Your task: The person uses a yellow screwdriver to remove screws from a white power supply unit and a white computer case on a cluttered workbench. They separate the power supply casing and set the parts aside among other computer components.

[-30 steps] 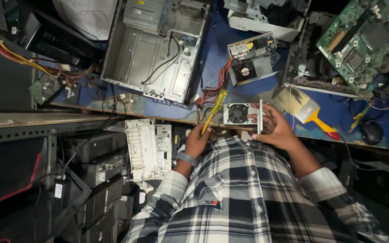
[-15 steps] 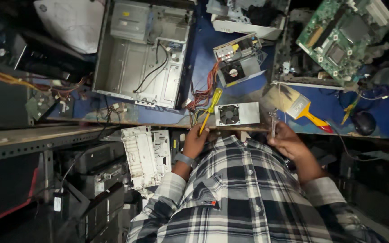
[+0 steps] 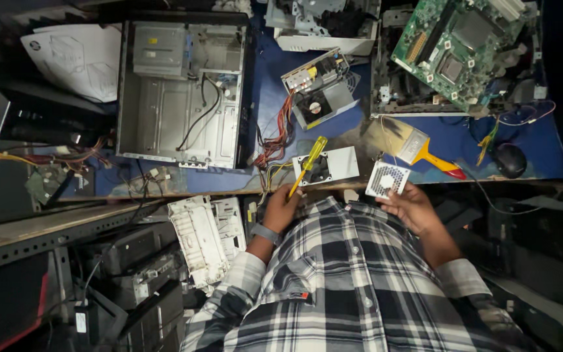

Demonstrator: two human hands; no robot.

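The left hand clenches a yellow-handled screwdriver, tip toward the white fan unit at the near table edge. The right-hand fingers grip a perforated grille just right of it — apparently lifted off. Any further unscrewing calls for steadying the unit first.

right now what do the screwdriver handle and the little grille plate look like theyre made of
Screwdriver in the left hand: handle looks like glossy yellow translucent plastic, shaft dull metal. Grille plate in the right hand: probably thin sheet metal, pale matte grey, punched with small holes; painted plastic can't be ruled out.
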